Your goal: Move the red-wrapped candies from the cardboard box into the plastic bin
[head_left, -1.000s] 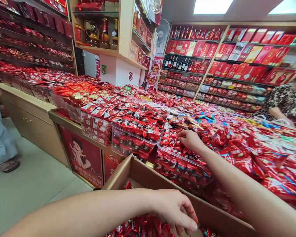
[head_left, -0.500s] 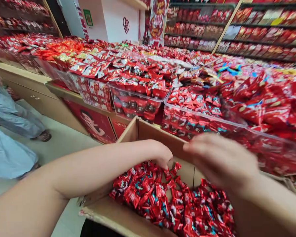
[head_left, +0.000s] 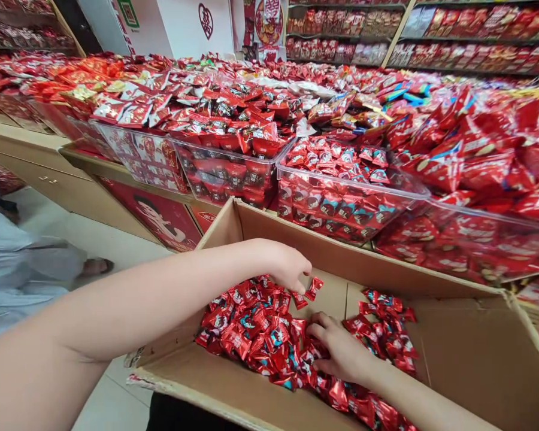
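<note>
A brown cardboard box (head_left: 363,275) in front of me holds a heap of small red-wrapped candies (head_left: 251,335), some with teal printing. My left hand (head_left: 290,269) reaches in over the far side of the heap, its fingers bent downward with a gap between them. Just below its fingertips lie a few loose candies (head_left: 313,288). Down in the heap, my right hand (head_left: 339,347) rests palm-down on the candies, fingers and thumb apart. More candies (head_left: 386,323) lie to its right. Neither hand visibly grips a candy, though the left fingertips are partly hidden.
Beyond the box, clear plastic bins (head_left: 336,197) of wrapped candies line a counter. Larger red packets (head_left: 476,161) fill the bins at right. Shelves (head_left: 350,36) of red packages stand behind. At left, a person in light blue clothing (head_left: 22,257) stands on the tiled floor.
My right hand has come down from above the box's right side into the candies. My left hand stays near the far side of the heap. The camera view has shifted.
</note>
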### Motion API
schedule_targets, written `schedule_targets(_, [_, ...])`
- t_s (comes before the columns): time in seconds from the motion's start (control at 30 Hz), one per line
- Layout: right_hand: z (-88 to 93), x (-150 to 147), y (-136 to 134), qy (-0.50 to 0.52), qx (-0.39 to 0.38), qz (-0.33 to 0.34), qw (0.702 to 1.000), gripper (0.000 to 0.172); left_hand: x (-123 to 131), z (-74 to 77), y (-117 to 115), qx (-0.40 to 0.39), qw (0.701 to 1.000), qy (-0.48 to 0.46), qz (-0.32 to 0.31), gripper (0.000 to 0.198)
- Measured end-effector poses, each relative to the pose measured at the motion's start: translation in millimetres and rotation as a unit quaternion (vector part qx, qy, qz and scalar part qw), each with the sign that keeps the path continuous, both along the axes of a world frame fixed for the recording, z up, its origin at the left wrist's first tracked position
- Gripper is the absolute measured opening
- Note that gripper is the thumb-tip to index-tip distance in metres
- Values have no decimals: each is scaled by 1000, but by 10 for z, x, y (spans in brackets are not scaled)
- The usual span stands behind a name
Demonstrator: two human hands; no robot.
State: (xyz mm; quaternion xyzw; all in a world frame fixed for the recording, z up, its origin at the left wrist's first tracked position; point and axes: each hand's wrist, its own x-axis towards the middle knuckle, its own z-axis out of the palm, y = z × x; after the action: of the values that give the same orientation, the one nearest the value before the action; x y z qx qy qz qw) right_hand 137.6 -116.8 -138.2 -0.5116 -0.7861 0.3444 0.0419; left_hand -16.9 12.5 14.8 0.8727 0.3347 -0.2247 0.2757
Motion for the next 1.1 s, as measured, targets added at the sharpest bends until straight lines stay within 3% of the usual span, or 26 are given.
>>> schedule_targets(0.13, [61,-33,97,106,-49,-12,993,17,-1,-11,29,10,1000,17,-8,51])
schedule_targets(0.3, [190,46,256,157,-64,-85,982,15,-9,-43,45,16,999,-4,-45,50])
schedule_targets(0.37, [303,49,301,233,-117,-146,954,18,-2,-39,29,2,998,-31,-50,47])
schedule_targets(0.43, [450,22,324,329,-174,-204,905,20,15,-27,0,-17,996,-70,-58,41])
schedule_targets(0.5, [606,-26,320,390,-202,-226,869,21,40,-16,-34,-30,990,-113,-76,34])
schedule_targets(0.63, [816,-104,260,412,-205,-228,858,23,80,-22,-82,-27,982,-163,-92,25])
schedule_targets(1.0, [689,-65,329,411,-156,-226,869,28,42,42,-173,13,964,-264,-13,31])
schedule_targets(1.1, [662,-74,339,426,-184,-237,854,28,38,25,-188,-7,960,-279,11,32])
